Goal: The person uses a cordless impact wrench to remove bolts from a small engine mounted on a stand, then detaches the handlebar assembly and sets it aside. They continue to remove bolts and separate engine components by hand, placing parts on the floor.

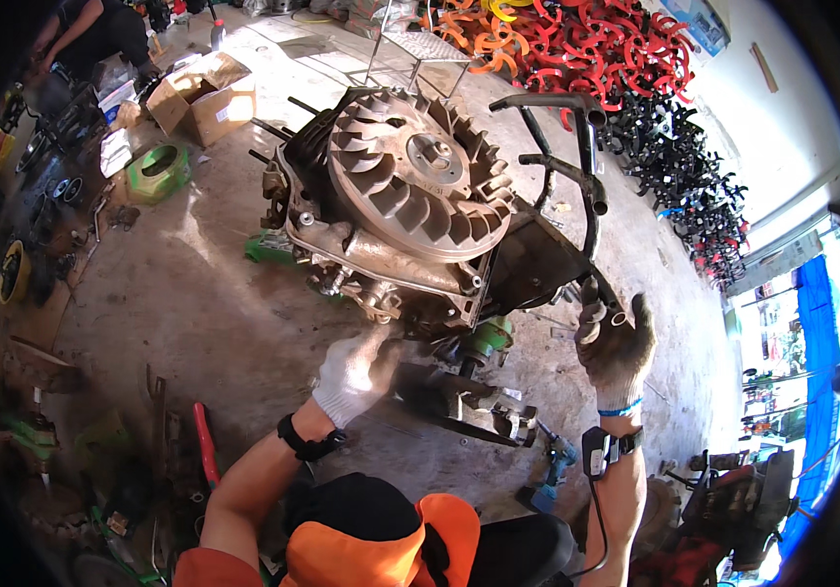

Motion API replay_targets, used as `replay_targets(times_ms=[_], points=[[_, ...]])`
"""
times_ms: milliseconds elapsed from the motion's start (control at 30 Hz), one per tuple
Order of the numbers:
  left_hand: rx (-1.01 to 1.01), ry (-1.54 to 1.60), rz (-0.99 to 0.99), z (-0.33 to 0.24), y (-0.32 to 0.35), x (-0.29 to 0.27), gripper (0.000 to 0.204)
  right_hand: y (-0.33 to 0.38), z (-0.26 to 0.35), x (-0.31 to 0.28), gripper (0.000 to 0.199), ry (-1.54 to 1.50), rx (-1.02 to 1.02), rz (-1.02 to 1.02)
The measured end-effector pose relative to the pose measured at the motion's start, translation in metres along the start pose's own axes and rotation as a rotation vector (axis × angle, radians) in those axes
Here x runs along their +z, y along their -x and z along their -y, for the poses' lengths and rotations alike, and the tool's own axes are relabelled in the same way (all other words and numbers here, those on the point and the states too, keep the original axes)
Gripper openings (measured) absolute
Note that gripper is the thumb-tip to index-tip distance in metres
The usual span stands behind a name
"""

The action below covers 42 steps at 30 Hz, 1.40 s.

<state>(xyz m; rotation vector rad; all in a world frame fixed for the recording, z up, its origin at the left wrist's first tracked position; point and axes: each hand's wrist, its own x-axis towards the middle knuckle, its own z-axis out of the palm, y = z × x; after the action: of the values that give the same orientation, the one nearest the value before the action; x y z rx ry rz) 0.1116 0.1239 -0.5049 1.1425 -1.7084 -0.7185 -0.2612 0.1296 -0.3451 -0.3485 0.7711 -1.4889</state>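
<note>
Small engine (391, 225) with the finned flywheel (420, 186) is tipped up on the concrete floor (176, 313), left hand (356, 377) cupped under its crankcase, right hand (616, 342) wrapped round the black frame tube (591, 210); steadying looks underway, firmer support likely needed next.

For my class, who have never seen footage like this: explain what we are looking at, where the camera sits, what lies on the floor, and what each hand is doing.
This is one picture from a wide fisheye camera worn on a person's head, looking down, so straight edges bend. The two gloved hands belong to the wearer. In the middle stands a small engine on a concrete floor, its round finned flywheel facing up. The left hand touches the engine's underside. The right hand grips a black tube frame beside the engine. Around them lie cardboard boxes, a green part, a red-handled tool and a pile of red and orange curved blades. Another person sits at the top left.
</note>
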Motion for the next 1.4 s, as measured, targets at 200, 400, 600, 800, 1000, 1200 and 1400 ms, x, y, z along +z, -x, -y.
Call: replay_targets(times_ms=[200, 400, 600, 800, 1000, 1200, 1400], points=[[-0.028, -0.169, 0.062, 0.005, 0.001, 0.004, 0.018, -0.013, 0.004, 0.042, 0.022, 0.193, 0.125, 0.068], [0.216, -0.105, -0.056, 0.012, 0.003, 0.011, 0.032, 0.04, -0.026, 0.085, 0.022, 0.604, -0.17, -0.19], [0.263, -0.123, -0.076, 0.014, 0.004, 0.021, 0.042, 0.083, -0.055, 0.105, 0.039, 0.683, -0.244, -0.101], [0.28, -0.08, -0.008, 0.02, -0.008, 0.025, 0.043, 0.082, -0.061, 0.127, 0.035, 0.679, -0.245, -0.131], [0.253, -0.458, -0.007, -0.001, -0.018, 0.017, 0.031, 0.07, -0.063, 0.146, 0.032, 0.681, -0.195, -0.023], [0.297, -0.413, 0.0, 0.005, -0.021, 0.011, 0.036, 0.076, -0.055, 0.147, 0.028, 0.689, -0.197, -0.078], [-0.081, -0.045, 0.068, -0.009, -0.016, 0.021, 0.025, 0.072, -0.059, 0.144, 0.031, 0.738, -0.188, -0.037]])
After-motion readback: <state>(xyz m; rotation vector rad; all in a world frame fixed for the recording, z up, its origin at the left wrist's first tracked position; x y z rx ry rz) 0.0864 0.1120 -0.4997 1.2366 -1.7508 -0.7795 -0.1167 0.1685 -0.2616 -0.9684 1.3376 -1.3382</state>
